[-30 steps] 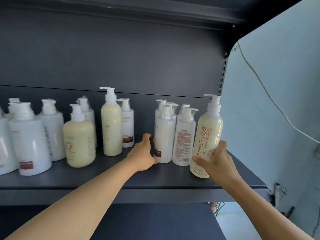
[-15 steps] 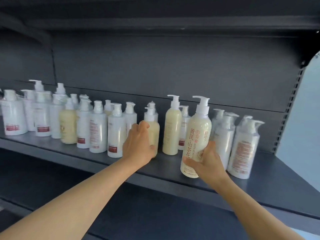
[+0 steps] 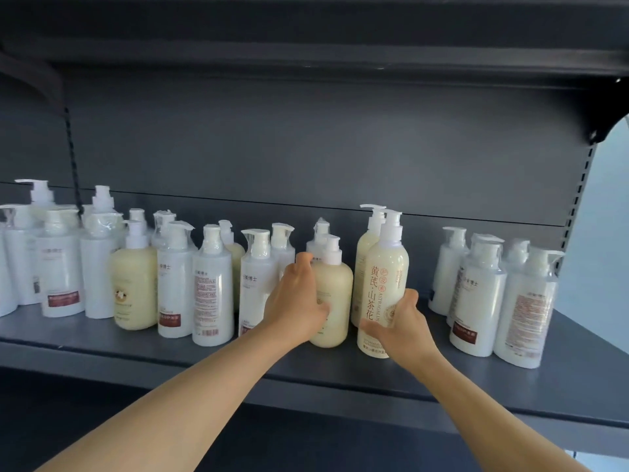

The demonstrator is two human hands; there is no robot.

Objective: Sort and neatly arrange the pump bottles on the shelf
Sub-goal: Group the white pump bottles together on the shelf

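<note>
My right hand (image 3: 398, 321) grips the lower body of a tall cream pump bottle (image 3: 386, 277) with red lettering, which stands on the dark grey shelf (image 3: 408, 379). Directly behind it stands a second tall cream bottle (image 3: 365, 247). My left hand (image 3: 296, 301) wraps round the left side of a short, rounded cream bottle (image 3: 335, 298) just to the left. White pump bottles fill the shelf's left half, among them one with a barcode label (image 3: 212, 291) and another short cream bottle (image 3: 134, 287).
A group of white pump bottles (image 3: 476, 294) stands at the right end of the shelf, with a gap between it and the tall cream bottle. The shelf's front strip is bare. A dark back panel (image 3: 306, 137) and an upper shelf close the space.
The view has swung left along the shelf. My right hand carried the tall cream bottle left, next to the other tall one. My left hand left a white bottle and took the short cream bottle.
</note>
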